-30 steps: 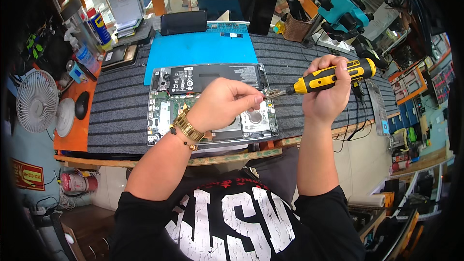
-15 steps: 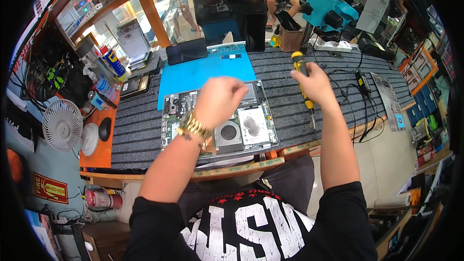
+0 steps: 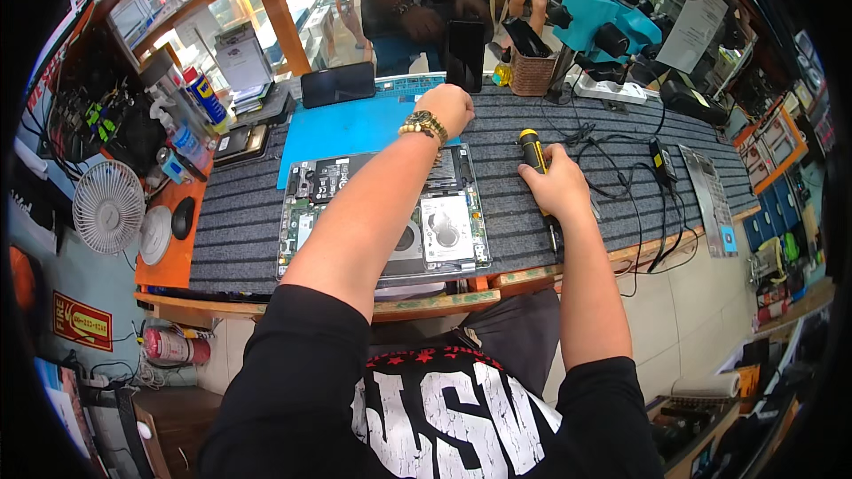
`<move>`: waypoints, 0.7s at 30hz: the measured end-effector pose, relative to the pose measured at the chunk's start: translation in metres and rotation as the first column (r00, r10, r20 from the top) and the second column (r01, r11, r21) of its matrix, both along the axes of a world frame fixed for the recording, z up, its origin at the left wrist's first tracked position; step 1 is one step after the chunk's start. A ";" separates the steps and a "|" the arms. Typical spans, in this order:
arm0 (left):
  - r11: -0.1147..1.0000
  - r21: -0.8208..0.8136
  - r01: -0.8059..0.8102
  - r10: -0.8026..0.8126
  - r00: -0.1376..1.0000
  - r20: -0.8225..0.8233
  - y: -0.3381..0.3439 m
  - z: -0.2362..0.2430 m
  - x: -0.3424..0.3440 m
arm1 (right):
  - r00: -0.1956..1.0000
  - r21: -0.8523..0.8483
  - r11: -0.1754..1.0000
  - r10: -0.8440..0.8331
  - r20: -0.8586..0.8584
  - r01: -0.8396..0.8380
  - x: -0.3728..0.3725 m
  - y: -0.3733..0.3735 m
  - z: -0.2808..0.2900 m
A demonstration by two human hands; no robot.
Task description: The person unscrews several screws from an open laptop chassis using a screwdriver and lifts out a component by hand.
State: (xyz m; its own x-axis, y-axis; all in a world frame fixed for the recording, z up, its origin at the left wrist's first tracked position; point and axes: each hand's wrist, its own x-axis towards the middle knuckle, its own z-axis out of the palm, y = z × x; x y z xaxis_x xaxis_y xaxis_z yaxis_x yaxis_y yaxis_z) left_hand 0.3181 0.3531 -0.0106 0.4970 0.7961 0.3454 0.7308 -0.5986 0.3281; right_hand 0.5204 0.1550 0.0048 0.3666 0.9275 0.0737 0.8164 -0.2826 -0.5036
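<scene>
An opened laptop base [image 3: 484,253] lies on the bench with its inner parts bare. A battery [image 3: 330,179] runs along its far side, and a silver hard drive [image 3: 446,228] sits at its near right. My left forearm crosses the laptop and hides part of the fan and battery. Beyond it, my left hand [image 3: 446,109] is over the right edge of the blue mat [image 3: 342,135], fingers curled; what they hold, if anything, is hidden. My right hand [image 3: 557,184] grips a yellow and black screwdriver [image 3: 532,149] right of the laptop, its shaft pointing down toward the mat.
A dark phone [image 3: 339,85] leans behind the blue mat. Cables [image 3: 626,177] and a loose keyboard panel [image 3: 707,200] lie at the right. A small fan [image 3: 108,207] and spray cans [image 3: 204,96] stand left. Across the bench is a person [image 3: 417,27] in black.
My left hand has moved away from me and right, from above the laptop to the mat's edge. My right hand has shifted slightly left and nearer with the screwdriver. The person opposite shows more.
</scene>
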 end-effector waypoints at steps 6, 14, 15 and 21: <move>0.999 -0.003 0.053 -0.053 0.998 -0.027 -0.002 0.000 0.003 | 0.996 0.243 0.970 -0.001 0.085 -0.019 0.003 -0.005 -0.012; 0.990 0.129 0.063 -0.074 0.993 0.090 -0.013 0.032 -0.028 | 0.810 0.241 0.816 0.566 -0.151 -0.525 -0.057 -0.076 0.022; 0.995 0.086 0.056 -0.066 0.990 0.121 -0.018 0.039 -0.033 | 0.819 0.175 0.831 0.553 -0.154 -0.528 -0.063 -0.083 0.027; 0.986 0.146 0.087 -0.112 0.979 0.173 -0.064 0.059 -0.069 | 0.804 0.107 0.841 0.539 -0.253 -0.530 -0.068 -0.103 0.024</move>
State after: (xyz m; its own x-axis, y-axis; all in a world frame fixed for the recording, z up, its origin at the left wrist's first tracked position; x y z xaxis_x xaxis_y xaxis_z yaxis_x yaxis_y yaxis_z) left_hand 0.2492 0.2890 0.0481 0.4908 0.6850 0.5384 0.6020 -0.7133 0.3589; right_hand 0.4521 0.0522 0.0284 -0.1774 0.9811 0.0777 0.6697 0.1782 -0.7209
